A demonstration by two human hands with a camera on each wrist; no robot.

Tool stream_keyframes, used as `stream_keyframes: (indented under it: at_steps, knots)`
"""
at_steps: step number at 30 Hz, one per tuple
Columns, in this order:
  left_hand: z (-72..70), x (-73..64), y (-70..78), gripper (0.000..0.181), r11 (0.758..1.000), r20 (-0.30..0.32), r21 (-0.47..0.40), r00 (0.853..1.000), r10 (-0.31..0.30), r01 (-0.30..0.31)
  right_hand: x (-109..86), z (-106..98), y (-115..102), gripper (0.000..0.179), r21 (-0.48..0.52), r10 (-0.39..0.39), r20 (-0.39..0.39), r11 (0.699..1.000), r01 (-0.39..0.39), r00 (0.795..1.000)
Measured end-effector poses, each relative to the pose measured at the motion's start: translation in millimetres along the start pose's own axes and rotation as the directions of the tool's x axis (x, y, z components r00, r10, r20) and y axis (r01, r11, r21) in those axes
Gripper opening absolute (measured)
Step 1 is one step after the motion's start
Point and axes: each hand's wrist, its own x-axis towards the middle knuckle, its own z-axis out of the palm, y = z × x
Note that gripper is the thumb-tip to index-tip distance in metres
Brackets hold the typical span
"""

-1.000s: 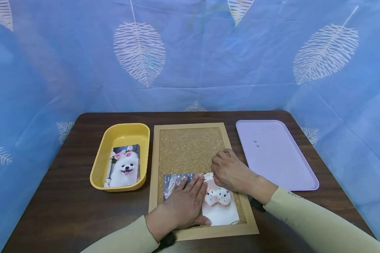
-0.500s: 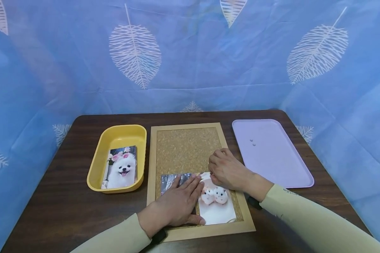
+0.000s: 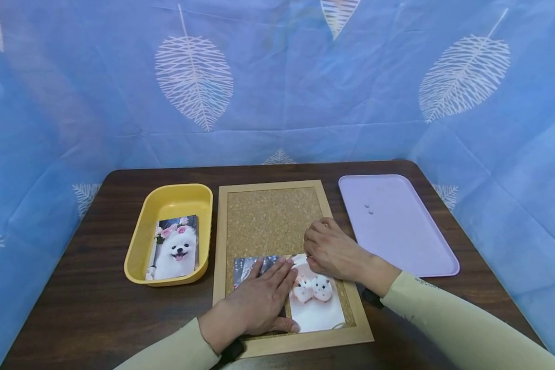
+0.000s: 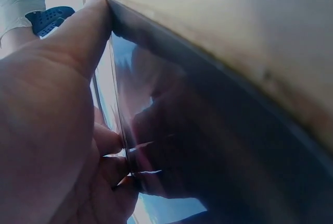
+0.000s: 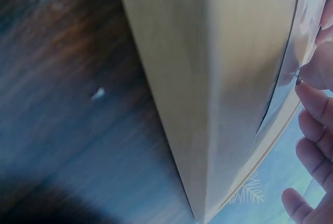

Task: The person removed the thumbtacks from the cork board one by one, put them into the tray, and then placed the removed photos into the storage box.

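Observation:
In the head view my left hand (image 3: pixel 254 300) lies flat with fingers spread over two photo prints on the framed cork board (image 3: pixel 273 218). It covers most of the dark photo (image 3: pixel 245 270), and its thumb and fingertips reach the white photo of two spotted toy-like animals (image 3: pixel 314 303). My right hand (image 3: pixel 335 249) has its fingers curled at the white photo's top edge. In the right wrist view its thumb and forefinger pinch a tiny thumbtack (image 5: pixel 297 77), point toward the photo; the fingers hide it in the head view.
Left of the board, a yellow tub (image 3: pixel 136 252) holds a stack of photos topped by a white dog picture (image 3: pixel 178 252). To the right lies a lilac tray (image 3: pixel 407 236) with two small tacks (image 3: pixel 368 209). All stand on a dark wooden table (image 3: pixel 92 293) before a blue leaf-print cloth.
The head view has shifted slightly. My left hand stays spread on the photos, and my right hand keeps its pinch at the white photo's top edge with hardly any movement.

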Motion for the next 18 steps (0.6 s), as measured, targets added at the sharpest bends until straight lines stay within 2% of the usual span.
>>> stream_keyframes:
  at_steps: [9,18]
  knots:
    - [-1.0,0.6,0.6,0.107,1.000,-0.001,0.000,1.000,-0.008,0.008,-1.1,-0.6,0.1,0.013,0.040,0.025,0.000,0.999,-0.025,1.000]
    - [-0.1,1.0,1.0,0.107,1.000,-0.014,-0.002,1.000,-0.007,0.007,-1.6,-0.6,-0.7,0.013,0.033,0.028,0.016,0.999,-0.029,0.999]
